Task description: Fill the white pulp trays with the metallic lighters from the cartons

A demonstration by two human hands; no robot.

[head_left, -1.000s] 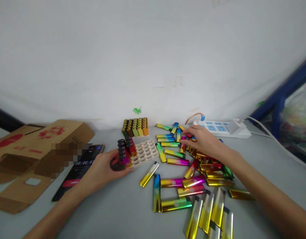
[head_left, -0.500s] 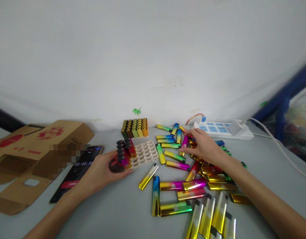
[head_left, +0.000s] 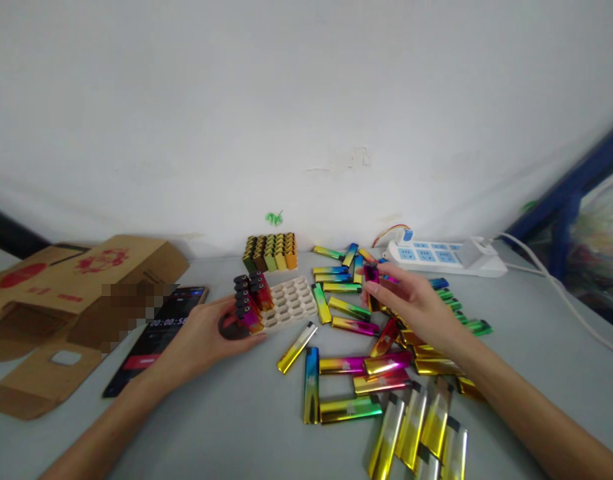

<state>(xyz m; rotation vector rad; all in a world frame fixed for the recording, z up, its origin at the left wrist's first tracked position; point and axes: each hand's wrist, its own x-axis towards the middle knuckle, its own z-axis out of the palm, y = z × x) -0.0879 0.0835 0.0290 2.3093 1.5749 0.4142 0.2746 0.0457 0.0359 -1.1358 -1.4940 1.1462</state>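
Note:
My left hand [head_left: 209,340] curls round the left end of a pale tray [head_left: 301,297] with rows of oval holes. Several lighters [head_left: 247,303] with black tops, red and purple below, stand upright in the tray's left rows. A dark patch shows between the thumb and fingers, and I cannot make out what it is. Pinched in my right hand [head_left: 411,297] is a purple lighter [head_left: 371,277], held tilted up above the pile. Loose metallic lighters in gold, blue, green, pink and silver [head_left: 349,367] lie around and below that hand.
A filled block of upright lighters [head_left: 271,253] stands against the wall. A white power strip [head_left: 446,259] with a cable sits at the back right. Left of my hand lie a phone [head_left: 156,333] showing a timer and an open cardboard box [head_left: 131,267].
My right hand has picked the purple lighter up from the pile and turned it toward upright. The left hand stays at the tray. The view has shifted slightly.

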